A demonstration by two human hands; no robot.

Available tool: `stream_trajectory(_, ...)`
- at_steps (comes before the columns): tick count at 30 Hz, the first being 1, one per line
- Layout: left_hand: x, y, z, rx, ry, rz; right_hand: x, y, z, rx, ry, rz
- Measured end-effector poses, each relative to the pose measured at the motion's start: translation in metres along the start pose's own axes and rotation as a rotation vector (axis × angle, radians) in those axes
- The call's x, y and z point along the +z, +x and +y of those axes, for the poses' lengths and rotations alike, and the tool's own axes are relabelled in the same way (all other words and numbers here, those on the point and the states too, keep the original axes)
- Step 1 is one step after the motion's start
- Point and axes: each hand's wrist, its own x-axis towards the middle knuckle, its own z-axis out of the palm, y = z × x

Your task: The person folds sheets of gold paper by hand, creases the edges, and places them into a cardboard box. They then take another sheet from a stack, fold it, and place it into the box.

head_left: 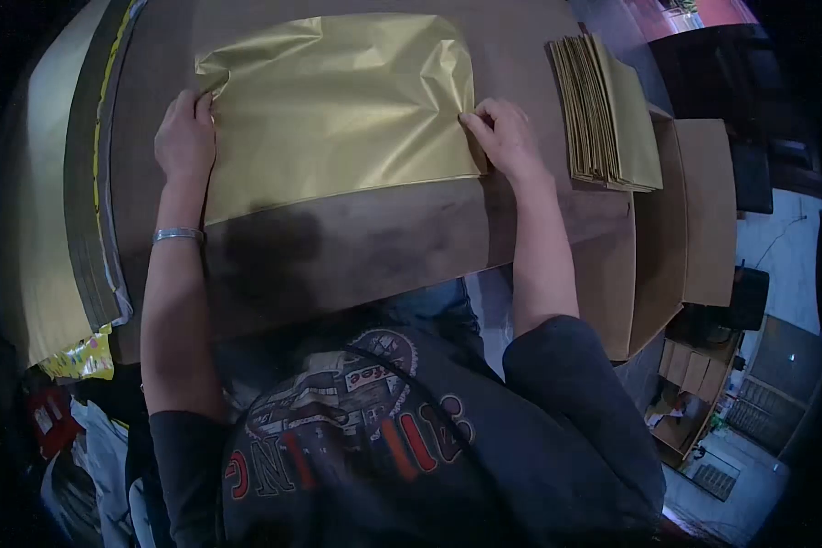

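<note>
A sheet of shiny gold paper point(338, 119) lies across the brown table, its surface creased near both upper corners. My left hand point(186, 135) pinches its left edge, fingers closed with the thumb against the paper. At the opposite edge, my right hand point(504, 137) grips the sheet between thumb and fingers, and creases fan out from that spot. The near edge of the sheet runs nearly straight between my wrists. To the right of my right hand stands a stack of folded gold sheets point(603, 114).
The brown tabletop point(411, 228) reaches close to my body. A tall stack of flat gold sheets point(55, 183) lines the left side, with yellow patterned wrapping point(87, 354) at its near end. An open cardboard box point(703, 210) stands beyond the table's right edge.
</note>
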Motion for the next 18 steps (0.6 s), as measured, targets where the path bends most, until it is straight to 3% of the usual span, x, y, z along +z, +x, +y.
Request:
stream_trajectory(16,0.0009,0.0025,-0.0025,-0.032,-0.032,-0.025,-0.0020,-0.0002,-0.0004,-0.001,-0.002,-0.008)
stream_trajectory(18,0.0017,0.0030,-0.0029,-0.043,-0.018,-0.022,-0.0041,0.0002,-0.0023,0.061,-0.023,-0.092)
